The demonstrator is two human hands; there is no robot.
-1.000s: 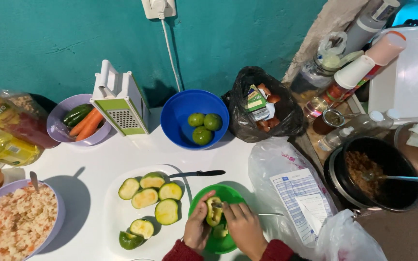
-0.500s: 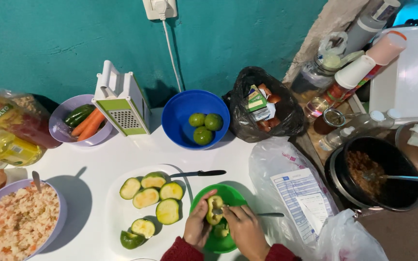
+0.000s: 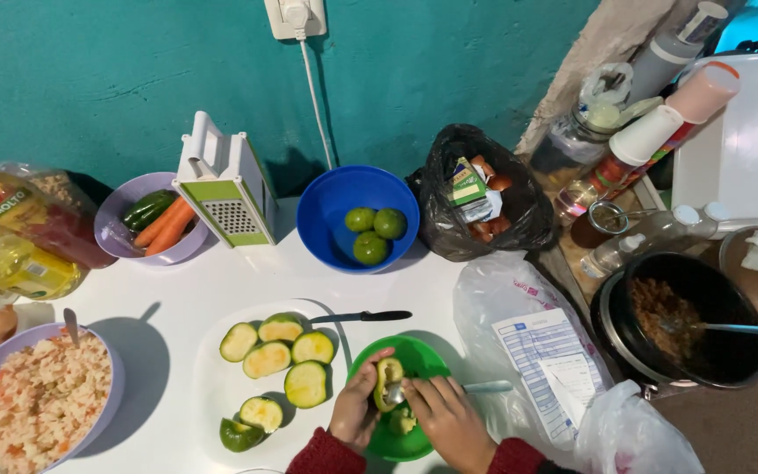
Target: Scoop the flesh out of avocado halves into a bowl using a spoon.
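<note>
My left hand (image 3: 357, 411) holds a halved green vegetable (image 3: 388, 383) upright over a green bowl (image 3: 410, 362) at the table's near edge. My right hand (image 3: 449, 420) grips a metal spoon (image 3: 484, 386) whose tip is pressed into the vegetable's hollow. Small green pieces lie in the bowl under my hands. Just left, a white cutting board (image 3: 221, 395) carries several halved green vegetables (image 3: 287, 358). A black-handled knife (image 3: 370, 316) rests on the board's far edge.
Blue bowl (image 3: 326, 219) with three limes, box grater (image 3: 225, 189), purple bowl of carrots (image 3: 120, 237), and black rubbish bag (image 3: 484, 206) line the back. A rice bowl (image 3: 41, 404) sits near left. A dark pot (image 3: 695, 320) and plastic bags are right.
My hands stay over the green bowl; the spoon has shifted slightly inside the vegetable half. Nothing else has moved.
</note>
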